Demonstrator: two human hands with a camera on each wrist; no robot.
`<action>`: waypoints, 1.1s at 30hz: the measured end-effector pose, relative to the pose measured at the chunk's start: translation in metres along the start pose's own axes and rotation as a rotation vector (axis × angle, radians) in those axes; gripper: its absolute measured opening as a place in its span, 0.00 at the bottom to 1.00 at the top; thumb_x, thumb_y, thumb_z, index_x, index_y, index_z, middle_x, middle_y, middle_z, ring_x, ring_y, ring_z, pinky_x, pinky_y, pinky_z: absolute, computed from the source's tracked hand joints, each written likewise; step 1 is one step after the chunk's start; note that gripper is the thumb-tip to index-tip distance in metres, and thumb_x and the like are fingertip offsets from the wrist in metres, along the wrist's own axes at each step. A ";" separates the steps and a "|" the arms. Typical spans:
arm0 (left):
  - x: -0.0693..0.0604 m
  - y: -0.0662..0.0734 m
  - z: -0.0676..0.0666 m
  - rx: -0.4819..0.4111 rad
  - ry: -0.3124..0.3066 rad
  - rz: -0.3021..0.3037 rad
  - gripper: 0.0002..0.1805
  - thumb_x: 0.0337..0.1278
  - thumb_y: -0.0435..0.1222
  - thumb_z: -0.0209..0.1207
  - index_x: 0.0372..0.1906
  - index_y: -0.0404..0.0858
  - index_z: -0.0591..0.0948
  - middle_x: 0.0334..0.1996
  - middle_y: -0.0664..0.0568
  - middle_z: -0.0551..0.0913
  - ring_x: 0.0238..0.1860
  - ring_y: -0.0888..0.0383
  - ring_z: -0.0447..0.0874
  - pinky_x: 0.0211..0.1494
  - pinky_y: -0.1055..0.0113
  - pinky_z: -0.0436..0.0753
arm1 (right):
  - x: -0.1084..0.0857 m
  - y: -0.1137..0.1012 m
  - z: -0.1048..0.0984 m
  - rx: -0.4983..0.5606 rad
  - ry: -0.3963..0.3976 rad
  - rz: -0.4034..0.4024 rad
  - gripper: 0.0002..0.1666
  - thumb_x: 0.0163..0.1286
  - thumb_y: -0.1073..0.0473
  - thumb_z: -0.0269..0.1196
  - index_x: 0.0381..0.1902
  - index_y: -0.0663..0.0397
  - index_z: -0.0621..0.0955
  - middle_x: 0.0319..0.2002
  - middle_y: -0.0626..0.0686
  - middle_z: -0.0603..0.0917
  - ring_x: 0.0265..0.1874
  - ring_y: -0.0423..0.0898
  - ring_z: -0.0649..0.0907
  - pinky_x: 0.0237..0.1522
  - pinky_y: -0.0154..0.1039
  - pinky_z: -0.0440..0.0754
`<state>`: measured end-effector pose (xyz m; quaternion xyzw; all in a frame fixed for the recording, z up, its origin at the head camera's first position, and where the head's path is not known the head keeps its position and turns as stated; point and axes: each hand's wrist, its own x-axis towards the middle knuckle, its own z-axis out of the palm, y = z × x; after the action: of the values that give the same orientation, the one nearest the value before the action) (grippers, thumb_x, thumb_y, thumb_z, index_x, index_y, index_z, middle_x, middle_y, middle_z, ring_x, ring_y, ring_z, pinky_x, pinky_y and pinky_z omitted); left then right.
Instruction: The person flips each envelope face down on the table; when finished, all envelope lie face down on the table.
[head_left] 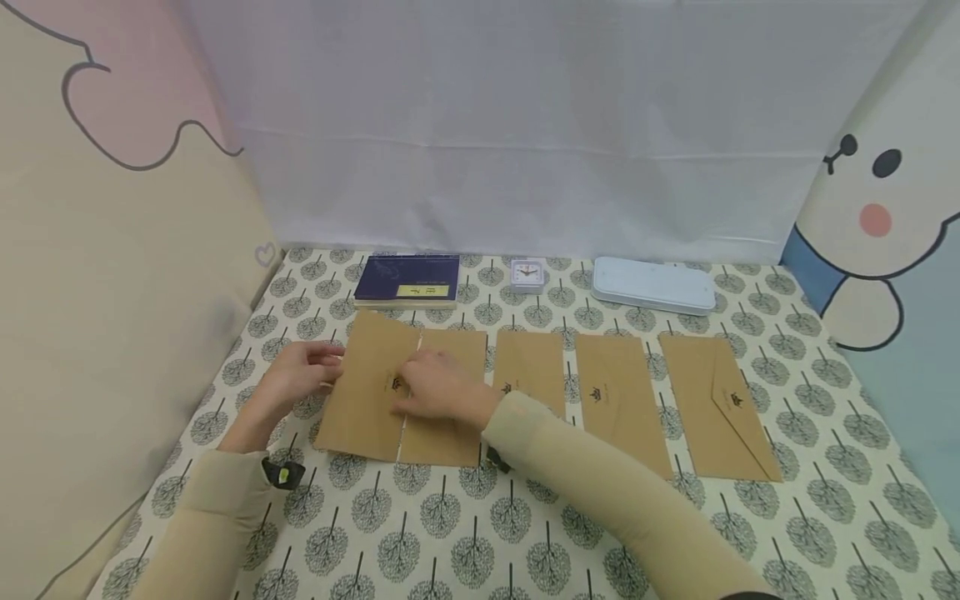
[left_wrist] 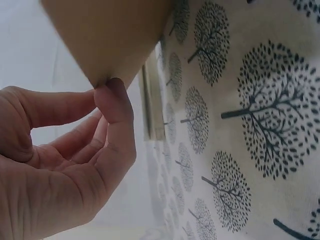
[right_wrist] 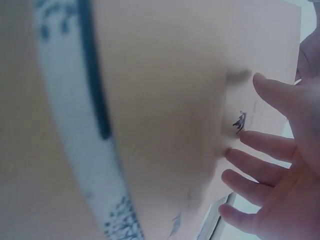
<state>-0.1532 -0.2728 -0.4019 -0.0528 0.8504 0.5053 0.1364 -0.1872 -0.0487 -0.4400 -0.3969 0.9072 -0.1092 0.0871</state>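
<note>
Several brown paper envelopes lie in a row across the patterned cloth. The leftmost envelope (head_left: 356,392) is tilted up at its left side and overlaps the edge of the second envelope (head_left: 442,446). My left hand (head_left: 296,375) pinches its left edge; in the left wrist view, thumb and forefinger grip a corner of the envelope (left_wrist: 110,40). My right hand (head_left: 442,387) is over the seam between these two envelopes. In the right wrist view its fingers (right_wrist: 260,167) are spread, with fingertips at the crown print of the envelope (right_wrist: 270,40); contact is hard to tell.
Farther right lie a third envelope (head_left: 531,354), a fourth (head_left: 622,408) and one with a slanted flap (head_left: 693,400). Along the back are a dark blue book (head_left: 405,275), a small clock (head_left: 527,276) and a pale blue case (head_left: 652,285), before a white curtain (head_left: 525,125).
</note>
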 end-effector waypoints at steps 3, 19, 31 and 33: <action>-0.002 0.001 0.002 -0.051 -0.004 0.023 0.23 0.64 0.26 0.53 0.62 0.22 0.67 0.47 0.30 0.78 0.38 0.50 0.83 0.40 0.61 0.83 | -0.001 -0.004 -0.002 0.027 -0.001 0.005 0.32 0.60 0.32 0.62 0.54 0.44 0.79 0.38 0.40 0.80 0.37 0.39 0.76 0.46 0.41 0.72; -0.002 -0.006 0.019 -0.373 -0.099 0.063 0.26 0.70 0.31 0.47 0.69 0.28 0.61 0.49 0.38 0.80 0.41 0.55 0.83 0.47 0.59 0.81 | -0.005 -0.019 -0.004 0.416 0.103 0.035 0.37 0.66 0.40 0.60 0.64 0.58 0.69 0.43 0.49 0.80 0.33 0.35 0.77 0.33 0.25 0.76; 0.002 -0.012 0.033 -0.441 -0.204 0.068 0.26 0.69 0.31 0.48 0.70 0.30 0.61 0.58 0.32 0.72 0.46 0.49 0.82 0.51 0.54 0.79 | -0.010 -0.026 -0.009 0.527 0.164 0.098 0.45 0.65 0.29 0.51 0.68 0.54 0.63 0.58 0.55 0.75 0.50 0.44 0.78 0.47 0.36 0.78; 0.003 -0.014 0.035 -0.423 -0.218 0.069 0.27 0.70 0.32 0.47 0.70 0.29 0.60 0.59 0.32 0.71 0.47 0.50 0.81 0.51 0.55 0.79 | -0.011 -0.027 -0.011 0.557 0.154 0.112 0.49 0.62 0.26 0.52 0.69 0.52 0.62 0.59 0.55 0.74 0.52 0.45 0.77 0.48 0.38 0.78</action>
<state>-0.1466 -0.2487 -0.4308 0.0035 0.7072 0.6793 0.1959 -0.1640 -0.0572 -0.4219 -0.2974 0.8667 -0.3789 0.1295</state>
